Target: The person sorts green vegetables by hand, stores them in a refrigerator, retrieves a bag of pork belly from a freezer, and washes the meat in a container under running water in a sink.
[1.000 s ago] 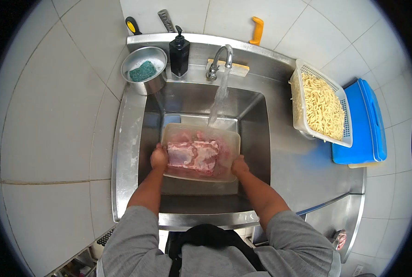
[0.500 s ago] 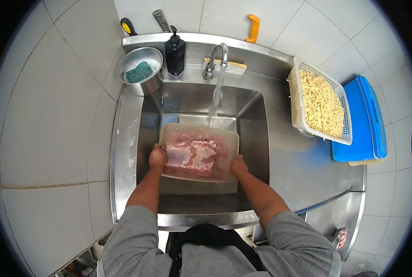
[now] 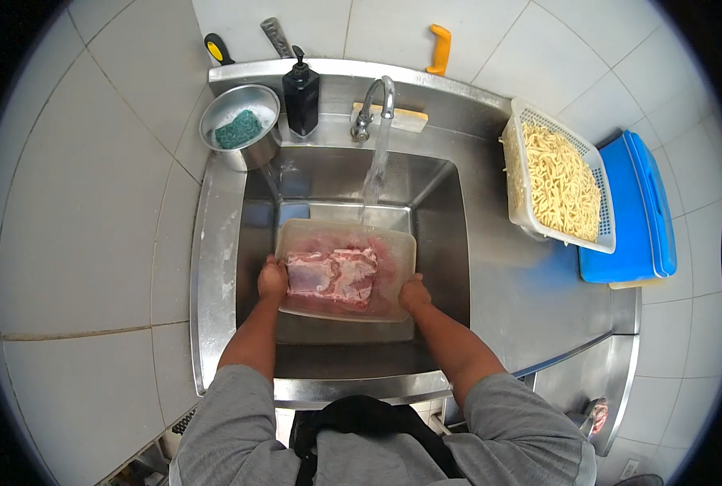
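Both my hands grip a translucent plastic tub (image 3: 328, 311) inside the steel sink (image 3: 340, 356). My left hand (image 3: 272, 279) is closed on its left end, and my right hand (image 3: 413, 293) is closed on its right end. In the tub lies a slab of raw meat (image 3: 332, 275) with pinkish water around it. Water runs from the faucet (image 3: 385, 93) into the sink, just behind the tub's far rim. The undersides of my fingers are hidden by the tub.
Left of the faucet stand a black pump bottle (image 3: 301, 101) and a steel pot (image 3: 255, 150) with a green scouring pad (image 3: 238, 130). On the right counter are a white basket (image 3: 519, 190) of pale noodle-like strips (image 3: 559, 182) and a blue cooler (image 3: 634, 202). A yellow handle (image 3: 439, 49) shows behind the backsplash.
The whole view has shifted slightly. My hands keep their hold on the tub, which stays almost in the same place, and the water is still running.
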The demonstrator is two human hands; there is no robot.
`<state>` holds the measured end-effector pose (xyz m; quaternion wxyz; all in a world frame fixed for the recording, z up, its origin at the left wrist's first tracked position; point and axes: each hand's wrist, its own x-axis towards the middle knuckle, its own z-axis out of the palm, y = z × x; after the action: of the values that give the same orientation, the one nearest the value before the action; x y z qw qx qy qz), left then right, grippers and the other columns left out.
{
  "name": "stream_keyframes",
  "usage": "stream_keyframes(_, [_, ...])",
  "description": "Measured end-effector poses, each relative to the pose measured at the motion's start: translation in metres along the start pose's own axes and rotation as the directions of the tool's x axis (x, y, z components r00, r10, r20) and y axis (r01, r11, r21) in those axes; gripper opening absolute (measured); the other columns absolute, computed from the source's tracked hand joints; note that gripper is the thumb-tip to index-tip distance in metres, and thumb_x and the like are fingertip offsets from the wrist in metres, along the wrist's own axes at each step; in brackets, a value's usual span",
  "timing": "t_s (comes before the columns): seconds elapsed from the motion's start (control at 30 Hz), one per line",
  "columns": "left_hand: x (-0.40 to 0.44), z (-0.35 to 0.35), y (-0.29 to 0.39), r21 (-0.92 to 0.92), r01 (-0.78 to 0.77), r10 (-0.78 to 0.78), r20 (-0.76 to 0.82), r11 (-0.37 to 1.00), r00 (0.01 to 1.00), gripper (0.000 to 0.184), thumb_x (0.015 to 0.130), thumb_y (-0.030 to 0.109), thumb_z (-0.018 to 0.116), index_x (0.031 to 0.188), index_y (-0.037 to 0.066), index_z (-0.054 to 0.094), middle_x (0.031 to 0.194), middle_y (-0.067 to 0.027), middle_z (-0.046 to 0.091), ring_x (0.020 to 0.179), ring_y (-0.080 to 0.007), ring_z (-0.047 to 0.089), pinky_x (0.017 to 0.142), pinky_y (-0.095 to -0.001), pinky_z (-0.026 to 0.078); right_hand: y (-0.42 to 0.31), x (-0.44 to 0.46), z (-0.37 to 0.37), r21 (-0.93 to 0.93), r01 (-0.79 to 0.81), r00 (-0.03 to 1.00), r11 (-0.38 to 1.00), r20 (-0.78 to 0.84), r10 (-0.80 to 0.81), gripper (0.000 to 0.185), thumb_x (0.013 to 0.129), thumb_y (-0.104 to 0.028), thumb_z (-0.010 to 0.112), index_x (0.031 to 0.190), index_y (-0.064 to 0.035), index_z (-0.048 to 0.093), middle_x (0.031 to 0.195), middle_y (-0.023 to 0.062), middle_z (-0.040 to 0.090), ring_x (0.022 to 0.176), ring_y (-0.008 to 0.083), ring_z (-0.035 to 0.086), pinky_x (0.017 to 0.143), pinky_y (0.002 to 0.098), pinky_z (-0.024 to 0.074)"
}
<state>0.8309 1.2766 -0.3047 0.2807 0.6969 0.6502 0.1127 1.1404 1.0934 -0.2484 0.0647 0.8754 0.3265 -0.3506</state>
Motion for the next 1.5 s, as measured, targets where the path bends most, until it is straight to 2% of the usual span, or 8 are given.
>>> stream_keyframes(0.2, [0.004, 0.007, -0.007, -0.001, -0.035, 0.035, -0.024, 0.999, 0.999, 0.029, 0.096, 0.028, 0.051, 0.109, 0.001, 0.053, 0.102, -0.0269, 0.065, 0.096, -0.0441, 0.064, 0.085, -0.0506, 0.051, 0.000, -0.003, -0.002, -0.096, 0.080, 0.997, 0.992, 0.003, -0.080, 0.047, 0.090, -0.012, 0.051, 0.125, 0.0110, 0.029, 0.123, 0.0305, 0.058, 0.116, 0.0396, 0.060, 0.097, 0.0429, 0.0486])
stream_keyframes(0.27, [0.004, 0.008, -0.008, 0.001, -0.033, 0.033, -0.024, 0.999, 0.999, 0.029, 0.096, 0.027, 0.051, 0.109, 0.002, 0.053, 0.102, -0.0267, 0.065, 0.096, -0.0440, 0.064, 0.084, -0.0506, 0.051, -0.001, -0.002, 0.001, 0.025, -0.047, 0.998, 0.999, -0.032, 0.047, 0.048, 0.090, -0.013, 0.051, 0.127, 0.0104, 0.031, 0.125, 0.0302, 0.058, 0.117, 0.0393, 0.060, 0.098, 0.0426, 0.0484])
stream_keyframes(0.37, [0.002, 0.003, -0.003, 0.008, 0.006, -0.006, 0.003, 1.000, 1.000, 0.029, 0.096, 0.027, 0.052, 0.109, 0.002, 0.053, 0.102, -0.0262, 0.066, 0.095, -0.0438, 0.064, 0.084, -0.0505, 0.051, -0.001, 0.001, 0.003, 0.087, -0.074, 0.995, 0.993, -0.054, 0.079, 0.049, 0.091, -0.013, 0.050, 0.129, 0.0097, 0.031, 0.126, 0.0293, 0.057, 0.118, 0.0401, 0.059, 0.098, 0.0434, 0.0481])
stream_keyframes(0.8, [0.006, 0.004, -0.004, 0.041, 0.068, -0.070, 0.047, 0.997, 0.996, 0.030, 0.096, 0.029, 0.053, 0.109, 0.002, 0.054, 0.104, -0.0250, 0.065, 0.096, -0.0426, 0.064, 0.083, -0.0506, 0.052, 0.001, -0.002, 0.002, 0.069, -0.036, 0.996, 0.997, -0.084, 0.042, 0.044, 0.091, -0.013, 0.049, 0.125, 0.0101, 0.034, 0.121, 0.0280, 0.061, 0.114, 0.0399, 0.061, 0.096, 0.0441, 0.0495])
stream_keyframes(0.9, [-0.004, -0.001, 0.004, 0.083, -0.020, 0.029, -0.106, 0.996, 0.994, 0.030, 0.095, 0.028, 0.056, 0.111, 0.002, 0.053, 0.109, -0.0246, 0.062, 0.100, -0.0418, 0.063, 0.084, -0.0505, 0.051, 0.006, 0.004, 0.003, 0.051, -0.006, 0.993, 0.999, -0.115, 0.012, 0.042, 0.091, -0.018, 0.049, 0.123, 0.0079, 0.040, 0.120, 0.0278, 0.062, 0.113, 0.0394, 0.062, 0.095, 0.0448, 0.0497])
stream_keyframes(1.0, [-0.007, -0.008, 0.011, -0.051, 0.082, -0.085, -0.056, 0.995, 0.995, 0.031, 0.093, 0.026, 0.059, 0.113, 0.003, 0.051, 0.113, -0.0239, 0.059, 0.103, -0.0414, 0.061, 0.086, -0.0502, 0.050, 0.013, 0.010, -0.003, 0.036, -0.055, 0.995, 0.998, -0.081, 0.058, 0.043, 0.092, -0.029, 0.051, 0.120, 0.0035, 0.049, 0.121, 0.0260, 0.062, 0.112, 0.0382, 0.062, 0.095, 0.0464, 0.0491])
stream_keyframes(1.07, [-0.005, -0.006, 0.008, -0.036, 0.059, -0.061, -0.072, 0.998, 0.996, 0.031, 0.093, 0.025, 0.059, 0.113, 0.003, 0.050, 0.112, -0.0240, 0.060, 0.102, -0.0420, 0.062, 0.086, -0.0503, 0.050, 0.019, 0.014, -0.001, 0.028, 0.049, 0.992, 0.998, -0.115, -0.045, 0.044, 0.092, -0.038, 0.051, 0.116, -0.0009, 0.056, 0.121, 0.0232, 0.063, 0.113, 0.0373, 0.061, 0.095, 0.0479, 0.0482])
stream_keyframes(1.5, [-0.003, -0.005, 0.010, 0.010, 0.064, -0.064, -0.028, 0.998, 0.998, 0.026, 0.092, 0.022, 0.059, 0.105, 0.002, 0.051, 0.101, -0.0265, 0.065, 0.097, -0.0442, 0.063, 0.083, -0.0514, 0.050, 0.009, 0.000, -0.011, 0.066, 0.003, 0.996, 0.998, -0.084, 0.003, 0.047, 0.094, -0.038, 0.049, 0.123, -0.0010, 0.055, 0.124, 0.0223, 0.061, 0.117, 0.0372, 0.059, 0.099, 0.0466, 0.0462])
